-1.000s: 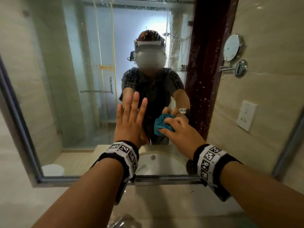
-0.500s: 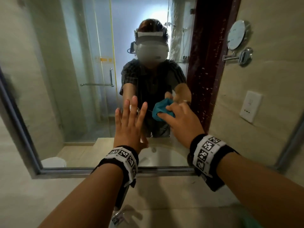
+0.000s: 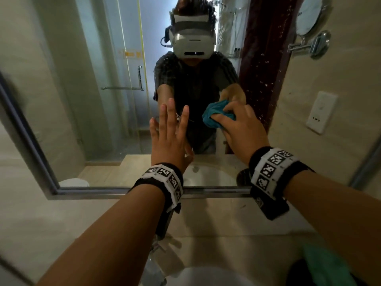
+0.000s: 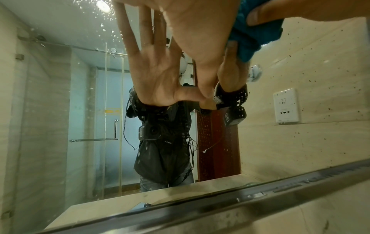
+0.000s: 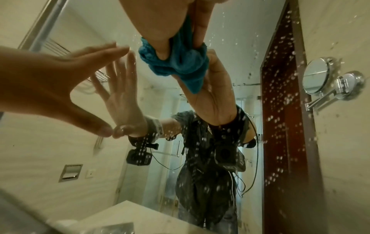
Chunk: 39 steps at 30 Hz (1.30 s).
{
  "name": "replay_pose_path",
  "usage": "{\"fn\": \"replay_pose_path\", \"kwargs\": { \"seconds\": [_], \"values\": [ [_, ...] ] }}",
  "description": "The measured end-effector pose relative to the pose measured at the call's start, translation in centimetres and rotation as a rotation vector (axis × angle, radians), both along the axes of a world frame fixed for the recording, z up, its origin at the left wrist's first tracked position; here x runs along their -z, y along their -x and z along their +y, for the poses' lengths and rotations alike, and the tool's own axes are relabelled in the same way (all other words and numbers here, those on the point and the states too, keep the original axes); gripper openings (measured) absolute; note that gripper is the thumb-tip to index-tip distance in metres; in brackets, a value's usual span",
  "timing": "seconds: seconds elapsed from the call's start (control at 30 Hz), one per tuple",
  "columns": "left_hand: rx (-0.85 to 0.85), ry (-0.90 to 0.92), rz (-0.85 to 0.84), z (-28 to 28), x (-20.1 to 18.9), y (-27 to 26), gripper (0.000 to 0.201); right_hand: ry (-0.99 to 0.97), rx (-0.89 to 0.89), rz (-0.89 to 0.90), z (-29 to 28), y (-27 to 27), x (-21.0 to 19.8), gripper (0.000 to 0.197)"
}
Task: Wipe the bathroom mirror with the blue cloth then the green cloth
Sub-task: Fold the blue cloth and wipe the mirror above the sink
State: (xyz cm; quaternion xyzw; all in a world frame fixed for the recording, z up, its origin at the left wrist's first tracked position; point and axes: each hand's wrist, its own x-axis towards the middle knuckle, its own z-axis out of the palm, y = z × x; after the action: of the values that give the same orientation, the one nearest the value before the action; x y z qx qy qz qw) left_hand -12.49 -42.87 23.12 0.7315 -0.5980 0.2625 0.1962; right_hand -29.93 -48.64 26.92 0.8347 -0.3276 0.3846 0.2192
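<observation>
The bathroom mirror [image 3: 92,120] fills the wall ahead, and water spots [image 5: 280,95] speckle its right part. My right hand [image 3: 241,129] grips a bunched blue cloth [image 3: 214,116] and presses it against the glass at mid height. From the right wrist view, the blue cloth [image 5: 180,63] is squeezed between the thumb and fingers of that hand [image 5: 160,23]. My left hand [image 3: 169,137] is flat and spread, with its fingertips and thumb on the glass just left of the cloth [image 4: 254,36]. A green cloth [image 3: 325,265] lies on the counter at the lower right.
A round shaving mirror on a chrome arm [image 3: 311,15] and a white wall socket [image 3: 321,112] are on the wall to the right. The mirror's metal frame [image 3: 123,190] runs below my wrists. A tap [image 3: 158,250] and white basin [image 3: 206,275] sit under my arms.
My right hand has slid the blue cloth a little up the glass, level with my left fingers. The left hand stays spread on the mirror. The head view has tilted down.
</observation>
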Motion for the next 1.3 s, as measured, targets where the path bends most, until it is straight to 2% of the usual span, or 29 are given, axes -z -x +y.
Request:
{"fn": "replay_pose_path", "kwargs": {
  "seconds": [0.1, 0.13, 0.2, 0.27, 0.33, 0.43, 0.53, 0.63, 0.7, 0.8, 0.87, 0.93, 1.0, 1.1, 1.2, 1.3],
  "values": [
    [0.028, 0.060, -0.047, -0.4, 0.9, -0.3, 0.128, 0.054, 0.004, 0.007, 0.2, -0.8, 1.3, 0.044],
    [0.039, 0.065, -0.057, -0.5, 1.3, -0.5, 0.126, 0.064, 0.011, 0.052, -0.1, -0.8, 2.2, 0.035],
    [0.057, 0.075, -0.069, -0.7, 1.8, -1.0, 0.121, -0.021, 0.016, 0.139, -0.8, -0.5, 4.7, 0.038],
    [0.055, 0.055, -0.082, -0.7, 2.0, -1.3, 0.123, -0.017, -0.037, 0.220, -0.8, 0.0, 7.1, 0.032],
    [0.045, 0.009, -0.087, -0.5, 1.9, -1.3, 0.132, 0.021, -0.104, 0.344, -0.5, 0.7, 9.2, 0.048],
    [0.035, 0.020, -0.072, -0.4, 2.3, -1.0, 0.134, 0.001, -0.111, 0.411, -0.5, 1.6, 9.4, 0.049],
    [0.057, 0.023, -0.047, -0.1, 3.4, -0.5, 0.131, 0.037, -0.079, 0.340, -0.2, 1.6, 7.2, 0.048],
    [0.047, 0.015, -0.046, 0.0, 4.4, 0.0, 0.133, 0.041, -0.014, 0.063, -0.1, 0.3, 3.8, 0.047],
    [0.036, 0.041, -0.035, -0.1, 4.9, 0.3, 0.132, 0.033, -0.021, -0.030, 0.2, -0.4, 3.2, 0.045],
    [0.049, 0.048, -0.017, -0.3, 6.4, 0.9, 0.128, 0.029, -0.050, 0.013, 0.2, -0.9, 5.2, 0.037],
    [0.067, 0.021, -0.016, -0.4, 7.7, 1.0, 0.129, -0.063, -0.009, 0.117, -0.1, -0.9, 7.3, 0.033],
    [0.073, -0.011, -0.020, -0.5, 8.9, 0.8, 0.135, -0.156, 0.011, 0.211, -0.9, -0.4, 10.3, 0.046],
    [0.065, -0.030, -0.037, -0.5, 9.8, 0.5, 0.140, -0.093, -0.049, 0.232, -0.7, 0.1, 12.3, 0.031],
    [0.059, -0.009, -0.077, -0.6, 10.7, 0.1, 0.141, 0.043, -0.173, 0.277, -1.2, 1.5, 16.0, 0.019],
    [0.058, 0.012, -0.085, -0.8, 11.1, 0.0, 0.142, 0.063, -0.152, 0.269, -1.1, 1.9, 17.3, 0.026],
    [0.053, 0.017, -0.084, -0.9, 11.1, 0.0, 0.141, 0.065, -0.139, 0.251, -0.7, 1.6, 16.8, 0.026]
  ]
}}
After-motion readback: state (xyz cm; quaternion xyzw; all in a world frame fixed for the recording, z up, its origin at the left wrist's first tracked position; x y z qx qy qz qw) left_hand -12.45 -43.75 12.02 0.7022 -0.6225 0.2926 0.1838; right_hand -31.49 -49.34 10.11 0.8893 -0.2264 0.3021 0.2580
